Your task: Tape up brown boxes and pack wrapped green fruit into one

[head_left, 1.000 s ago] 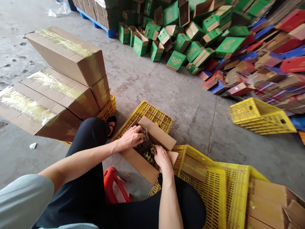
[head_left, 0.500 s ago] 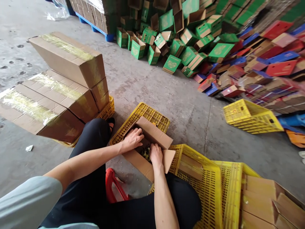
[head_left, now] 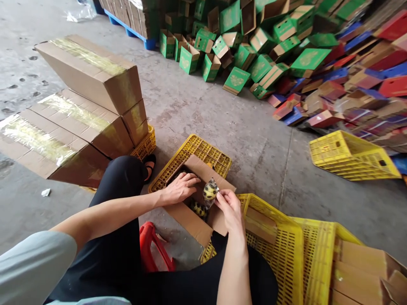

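Note:
An open cardboard box [head_left: 187, 218] lies before me on a yellow crate. Pinched by its clear wrapper in my right hand [head_left: 231, 208] is a yellow, black-spotted round item [head_left: 210, 191], held up over the box's right side. More yellow-and-black items [head_left: 199, 208] show inside the box, partly hidden. My left hand [head_left: 180, 187] reaches over the box's left part, its fingers stretched out, with nothing visible in them. What lies beneath that palm is hidden.
Taped cartons [head_left: 85, 114] are stacked at my left. Yellow crates [head_left: 280, 250] holding cardboard stand at my right, and another yellow crate [head_left: 352, 159] lies farther off. A red stool [head_left: 149, 250] is between my legs. Green boxes [head_left: 237, 80] are heaped behind.
My right hand has come up out of the box, bringing out the wrapped yellow-and-black item. My left hand has shifted slightly right, its fingers now straighter. The view has turned a little left.

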A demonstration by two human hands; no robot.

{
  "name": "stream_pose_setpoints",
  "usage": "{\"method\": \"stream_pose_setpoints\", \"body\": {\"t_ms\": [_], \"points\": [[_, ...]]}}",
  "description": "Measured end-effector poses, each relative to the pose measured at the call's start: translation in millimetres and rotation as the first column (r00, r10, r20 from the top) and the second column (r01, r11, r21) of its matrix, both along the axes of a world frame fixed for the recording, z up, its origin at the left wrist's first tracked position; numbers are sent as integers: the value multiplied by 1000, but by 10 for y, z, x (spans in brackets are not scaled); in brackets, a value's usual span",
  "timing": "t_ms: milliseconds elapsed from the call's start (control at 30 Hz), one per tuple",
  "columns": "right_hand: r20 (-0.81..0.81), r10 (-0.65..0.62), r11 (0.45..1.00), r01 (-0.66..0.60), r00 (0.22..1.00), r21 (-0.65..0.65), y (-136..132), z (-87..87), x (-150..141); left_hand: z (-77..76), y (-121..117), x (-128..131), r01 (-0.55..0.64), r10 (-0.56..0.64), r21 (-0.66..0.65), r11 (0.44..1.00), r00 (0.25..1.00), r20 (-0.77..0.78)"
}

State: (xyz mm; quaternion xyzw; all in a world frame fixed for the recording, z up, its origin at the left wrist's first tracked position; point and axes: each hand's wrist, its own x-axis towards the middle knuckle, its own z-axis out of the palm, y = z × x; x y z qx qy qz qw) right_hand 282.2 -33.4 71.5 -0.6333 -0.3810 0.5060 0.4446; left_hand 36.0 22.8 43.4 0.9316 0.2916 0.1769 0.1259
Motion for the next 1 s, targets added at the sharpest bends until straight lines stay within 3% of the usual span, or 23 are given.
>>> {"method": "stream_pose_setpoints", "body": {"t_ms": [133,233,333,433,533,667,767,900,1000], "points": [[-268,-79,996,65,960,-59,27,203,-120,-7,5,5,-19,21,-28,999,997,73],[-358,-104,994,87,928,-61,33,256,-165,48,7,13,-3,15,-70,998,984,175],[-407,-139,990,130,903,-48,31,237,-190,157,-2,2,5,54,-202,979,957,284],[-439,-155,987,159,885,-30,30,191,-252,257,-25,-18,14,161,-408,913,906,391],[-437,-147,987,163,888,-1,35,143,-355,291,-35,-17,101,227,-583,807,857,463],[-398,-93,993,116,913,34,66,98,-469,253,28,6,213,223,-664,716,832,508],[-366,-81,992,111,927,61,110,110,-485,227,117,-8,170,242,-648,742,834,496],[-333,-22,994,57,943,93,158,156,-461,220,194,-63,2,231,-540,842,903,363],[-277,-51,995,73,960,68,163,152,-460,217,188,-86,-13,187,-480,877,930,316]]}}
